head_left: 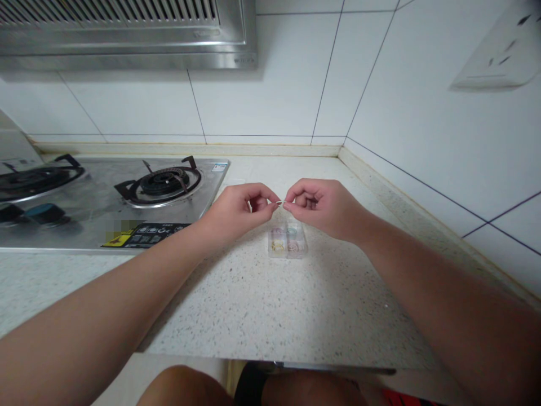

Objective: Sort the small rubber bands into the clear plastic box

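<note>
My left hand (252,204) and my right hand (316,204) meet fingertip to fingertip above the counter. Between their pinched thumbs and forefingers runs a tiny pale, thin piece (281,202), held at both ends; it may be a small band, but it is too small to tell. Just below the hands, a clear plastic compartment box (288,254) rests on the counter. Small coloured rings or bands, yellowish and pinkish, show in its nearer compartments. The box's far part is partly hidden by my hands.
The speckled counter (262,304) spreads around the box. On the left is a steel gas stove (97,197) with black burners (164,181) and knobs (45,213). A range hood (127,56) hangs above it. White tiled walls (279,101) close off the back and right side.
</note>
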Demonstrator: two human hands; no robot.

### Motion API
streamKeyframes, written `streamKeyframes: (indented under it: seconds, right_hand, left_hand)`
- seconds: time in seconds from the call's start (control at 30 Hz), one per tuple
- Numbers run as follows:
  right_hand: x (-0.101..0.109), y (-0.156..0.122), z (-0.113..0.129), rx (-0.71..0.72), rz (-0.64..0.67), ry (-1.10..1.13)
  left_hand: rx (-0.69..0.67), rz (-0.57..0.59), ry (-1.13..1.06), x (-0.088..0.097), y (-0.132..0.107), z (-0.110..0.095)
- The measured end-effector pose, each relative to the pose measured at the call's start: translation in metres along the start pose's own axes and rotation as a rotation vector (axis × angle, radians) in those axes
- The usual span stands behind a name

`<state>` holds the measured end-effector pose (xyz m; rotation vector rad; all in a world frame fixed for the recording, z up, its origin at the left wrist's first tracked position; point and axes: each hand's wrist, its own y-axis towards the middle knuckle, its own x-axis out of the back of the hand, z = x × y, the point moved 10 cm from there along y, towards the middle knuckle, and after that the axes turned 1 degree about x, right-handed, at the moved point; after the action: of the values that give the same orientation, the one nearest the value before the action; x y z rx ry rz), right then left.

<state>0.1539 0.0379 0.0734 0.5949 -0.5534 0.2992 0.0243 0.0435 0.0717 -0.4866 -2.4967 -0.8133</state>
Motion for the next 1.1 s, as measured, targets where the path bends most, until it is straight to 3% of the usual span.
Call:
streamKeyframes:
  seconds: [1.1]
  right_hand:
    - [0.0000, -0.0002, 0.0004, 0.007, 0.005, -0.022]
  left_hand:
    - [0.010, 0.023, 0.009, -0.0014, 0.0007, 0.0026]
